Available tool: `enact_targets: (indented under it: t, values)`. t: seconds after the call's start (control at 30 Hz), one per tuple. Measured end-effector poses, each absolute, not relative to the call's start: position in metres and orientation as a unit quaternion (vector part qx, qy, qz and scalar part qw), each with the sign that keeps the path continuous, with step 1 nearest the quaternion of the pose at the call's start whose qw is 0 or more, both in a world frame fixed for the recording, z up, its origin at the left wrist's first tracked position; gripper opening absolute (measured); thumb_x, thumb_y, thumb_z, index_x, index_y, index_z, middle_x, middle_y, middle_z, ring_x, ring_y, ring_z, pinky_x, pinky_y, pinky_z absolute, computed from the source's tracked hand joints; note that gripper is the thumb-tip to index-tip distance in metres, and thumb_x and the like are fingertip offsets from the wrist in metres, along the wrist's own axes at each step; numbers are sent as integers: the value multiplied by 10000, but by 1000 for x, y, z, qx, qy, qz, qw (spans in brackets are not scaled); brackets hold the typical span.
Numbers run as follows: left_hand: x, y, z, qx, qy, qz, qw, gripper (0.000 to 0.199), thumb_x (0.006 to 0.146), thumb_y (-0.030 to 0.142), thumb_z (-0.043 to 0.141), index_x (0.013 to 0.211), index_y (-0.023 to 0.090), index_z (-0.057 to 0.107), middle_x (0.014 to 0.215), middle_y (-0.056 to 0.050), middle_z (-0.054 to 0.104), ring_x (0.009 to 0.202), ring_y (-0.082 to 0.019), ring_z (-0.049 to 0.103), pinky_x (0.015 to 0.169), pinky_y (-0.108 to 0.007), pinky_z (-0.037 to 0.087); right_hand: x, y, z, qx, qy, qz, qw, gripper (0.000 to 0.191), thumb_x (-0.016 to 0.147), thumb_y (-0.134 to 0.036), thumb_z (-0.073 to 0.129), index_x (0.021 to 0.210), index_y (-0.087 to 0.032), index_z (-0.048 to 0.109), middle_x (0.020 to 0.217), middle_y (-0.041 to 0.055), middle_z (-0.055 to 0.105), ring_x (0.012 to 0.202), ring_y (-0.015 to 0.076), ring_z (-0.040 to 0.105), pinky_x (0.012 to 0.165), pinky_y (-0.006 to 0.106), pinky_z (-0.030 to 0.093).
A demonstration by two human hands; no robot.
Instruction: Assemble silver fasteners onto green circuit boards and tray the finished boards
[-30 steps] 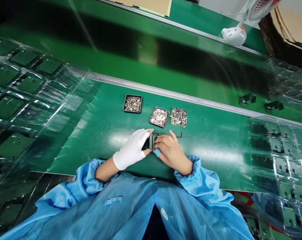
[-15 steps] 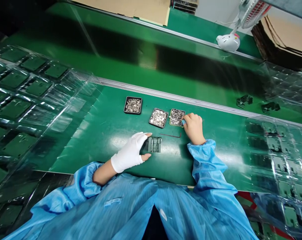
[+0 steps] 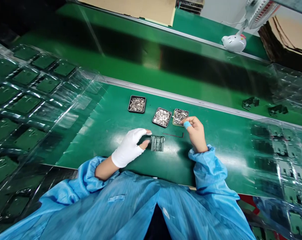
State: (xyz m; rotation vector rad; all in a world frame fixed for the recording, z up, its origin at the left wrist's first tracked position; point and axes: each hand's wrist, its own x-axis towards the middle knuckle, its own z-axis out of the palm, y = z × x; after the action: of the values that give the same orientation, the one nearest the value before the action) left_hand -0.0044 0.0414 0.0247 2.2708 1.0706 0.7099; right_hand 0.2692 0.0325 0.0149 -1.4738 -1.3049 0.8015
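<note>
White-gloved left hand [image 3: 127, 148]: fingers parted, gripping nothing, just beside dark green rectangular slotted block [image 3: 157, 143]; contact unclear. Block sits on glossy green table [image 3: 223, 143], in front of the person. Bare right hand [image 3: 197, 133], blue wrap on one finger: fingertips pinched together at near right corner of square yellowish-edged tray [image 3: 176, 125] of small metal pieces; can't tell if a piece is held. Thin dark L-shaped rod [image 3: 173, 135] lies between block and tray.
</note>
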Motion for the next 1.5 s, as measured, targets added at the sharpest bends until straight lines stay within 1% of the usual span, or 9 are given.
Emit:
enact_targets:
  t: [0.1, 0.2, 0.33, 0.47, 0.53, 0.67, 0.8, 1.37, 1.5]
  values:
    - [10, 40, 36, 848, 379, 252, 271, 235, 912, 308, 447, 846, 190, 640, 843, -37, 687, 815, -183, 645, 760, -311, 495, 229, 19, 19, -530, -513, 431, 521, 108, 828, -320, 574, 875, -225, 550, 822, 21, 638, 777, 178, 617, 717, 314, 505]
    - [23, 38, 40, 858, 370, 221, 279, 210, 899, 314, 492, 818, 188, 638, 789, -23, 671, 748, -169, 627, 685, -284, 465, 197, 6, 23, -509, -523, 462, 504, 176, 852, -334, 562, 995, -237, 597, 836, 18, 634, 763, 172, 620, 708, 313, 514]
    - [27, 37, 38, 860, 410, 185, 243, 254, 916, 268, 444, 751, 188, 621, 712, -18, 631, 675, -156, 593, 622, -270, 428, 185, -3, 25, -532, -578, 385, 484, 147, 888, -306, 534, 967, -247, 644, 918, 38, 652, 855, 194, 628, 781, 345, 513]
    - [22, 40, 35, 871, 427, 181, 163, 271, 919, 269, 424, 771, 187, 636, 748, -57, 658, 722, -193, 612, 642, -307, 449, 189, -5, 27, -554, -635, 300, 447, 117, 900, -274, 538, 940, -248, 645, 912, 35, 676, 872, 201, 634, 811, 354, 505]
    - [19, 41, 34, 872, 423, 189, 157, 272, 919, 298, 429, 807, 184, 649, 786, -78, 674, 769, -219, 627, 683, -341, 475, 192, -5, 26, -562, -649, 279, 430, 108, 906, -272, 534, 924, -245, 637, 900, 36, 680, 866, 204, 635, 813, 359, 501]
    - [17, 46, 25, 819, 409, 268, 300, 243, 881, 298, 487, 1042, 177, 624, 1052, -87, 674, 999, -223, 626, 894, -380, 497, 196, -5, 21, -578, -661, 246, 410, 86, 897, -246, 518, 881, -241, 603, 936, 49, 666, 926, 221, 613, 862, 398, 468]
    - [18, 49, 11, 765, 372, 260, 457, 252, 831, 233, 506, 1053, 172, 610, 1103, -67, 675, 1059, -201, 624, 966, -362, 489, 197, -5, 12, -570, -697, 227, 371, 78, 877, -213, 505, 863, -237, 577, 962, 57, 649, 959, 233, 589, 869, 414, 430]
    - [20, 50, 7, 746, 387, 230, 491, 248, 787, 203, 500, 1006, 175, 613, 1049, -47, 687, 1001, -196, 637, 926, -338, 494, 190, -7, 5, -585, -717, 192, 327, 84, 877, -176, 473, 889, -227, 538, 945, 71, 624, 911, 233, 568, 837, 403, 401]
    - [24, 50, 5, 721, 396, 242, 514, 195, 823, 261, 493, 961, 172, 597, 993, -49, 677, 962, -199, 632, 896, -343, 492, 188, -7, 4, -576, -694, 242, 357, 79, 874, -170, 477, 896, -225, 530, 969, 68, 604, 933, 230, 560, 855, 398, 409]
